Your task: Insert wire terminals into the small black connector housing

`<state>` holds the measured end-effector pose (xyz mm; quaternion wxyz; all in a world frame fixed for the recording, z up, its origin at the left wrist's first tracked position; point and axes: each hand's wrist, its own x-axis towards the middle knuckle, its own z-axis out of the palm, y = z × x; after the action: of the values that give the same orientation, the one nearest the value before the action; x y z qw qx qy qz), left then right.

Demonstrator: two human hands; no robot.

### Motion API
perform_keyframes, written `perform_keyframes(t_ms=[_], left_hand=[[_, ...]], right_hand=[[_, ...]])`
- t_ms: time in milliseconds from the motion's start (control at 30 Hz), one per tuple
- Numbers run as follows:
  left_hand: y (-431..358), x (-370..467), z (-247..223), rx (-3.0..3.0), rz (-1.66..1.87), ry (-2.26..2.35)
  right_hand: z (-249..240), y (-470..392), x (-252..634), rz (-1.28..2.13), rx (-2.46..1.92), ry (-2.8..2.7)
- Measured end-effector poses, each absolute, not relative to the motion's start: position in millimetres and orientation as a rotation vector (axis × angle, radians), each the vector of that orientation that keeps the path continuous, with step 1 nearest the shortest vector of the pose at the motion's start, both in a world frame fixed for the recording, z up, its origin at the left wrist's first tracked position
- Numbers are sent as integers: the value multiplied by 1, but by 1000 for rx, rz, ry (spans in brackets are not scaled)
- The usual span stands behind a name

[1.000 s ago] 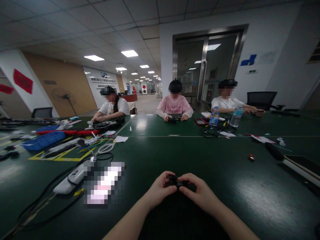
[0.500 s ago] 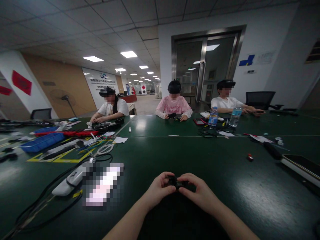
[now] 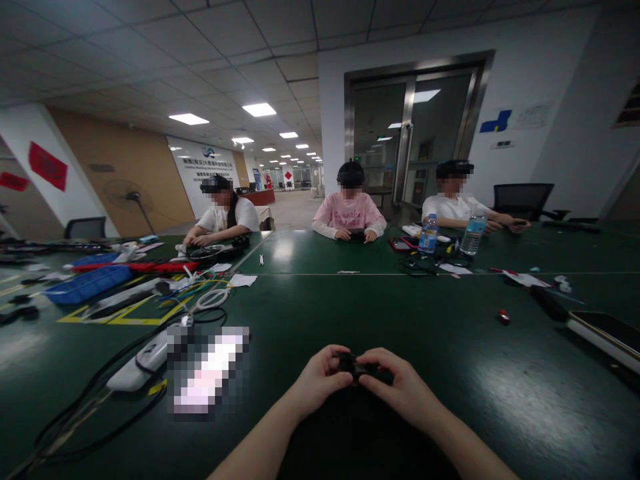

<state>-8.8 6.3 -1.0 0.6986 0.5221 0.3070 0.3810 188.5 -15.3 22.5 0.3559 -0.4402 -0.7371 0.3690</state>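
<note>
Low in the middle of the head view, my left hand [image 3: 323, 377] and my right hand [image 3: 397, 380] meet around a small black object [image 3: 356, 367] above the green table [image 3: 320, 307]. The fingers of my left hand pinch its left end. Thumb and fingers of my right hand grip its right side. Much of the object is hidden behind the fingertips, and its dark surface shows little detail.
On the left are a white power strip [image 3: 145, 360], a blurred-out lit screen [image 3: 213, 373], cables and a blue tray [image 3: 87, 283]. A small red item [image 3: 503, 317] and two bottles [image 3: 429, 235] stand right. Three people sit across the table.
My hands keep nearly the same hold on the black object. Across the table, the middle person's hands have drawn together around a dark item. The view has shifted very slightly.
</note>
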Motion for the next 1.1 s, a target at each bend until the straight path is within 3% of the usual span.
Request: perform_keyframes(t_ms=[1100], left_hand=[[5,-7,-4,1235,865,718]], right_hand=[[29,-19,189,920,-1115,-1906]])
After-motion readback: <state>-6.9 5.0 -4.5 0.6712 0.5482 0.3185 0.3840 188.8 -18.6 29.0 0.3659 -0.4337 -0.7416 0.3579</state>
